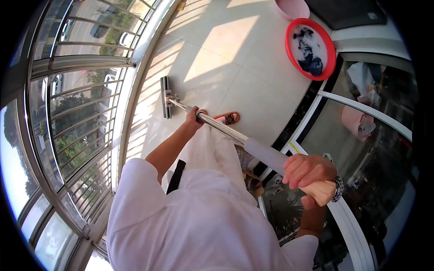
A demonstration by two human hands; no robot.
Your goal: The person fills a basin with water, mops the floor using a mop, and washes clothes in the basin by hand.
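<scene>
A mop [224, 129] with a metal pole, a pale grip sleeve and a wide, flat head [166, 97] slants across the view. Low on the pole, my left hand [194, 118] is wrapped around the metal tube. My right hand [309, 171], with a braided bracelet at the wrist, grips the upper end of the handle by my right side. The head is at floor level near the railing; its underside is hidden. Just beside the pole, a sandalled foot [230, 118] shows below my white trousers.
A red basin [288, 43] holding sudsy water and dark cloth sits on the tiled floor [253, 86], touching a pink basin [293, 8]. Barred windows [86, 86] run along the left. Sliding glass doors [361, 113] stand on the right above a dark threshold [300, 113].
</scene>
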